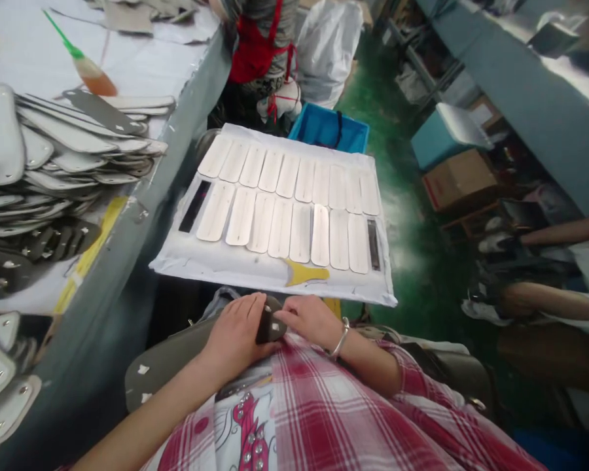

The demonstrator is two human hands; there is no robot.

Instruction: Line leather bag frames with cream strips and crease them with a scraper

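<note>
Across my lap lies a long dark grey-green piece (169,366) with rounded ends and small whitish patches. My left hand (238,330) is wrapped over it near its right end. At that end my right hand (309,318), with a bracelet on the wrist, pinches the edge beside a whitish patch. Just beyond my hands is a white cloth-covered board (226,265). Two rows of pale rounded strips (260,222) lie on it, with a dark strip at each side and a yellow patch (307,273) at the near edge.
The left table (152,72) holds stacked white-faced pieces (73,144), dark pieces and a green-tipped bottle (95,75). Behind the board are a blue crate (331,127) and a person in a red apron (260,49). Another person's limbs (550,297) and a cardboard box (459,180) are at right.
</note>
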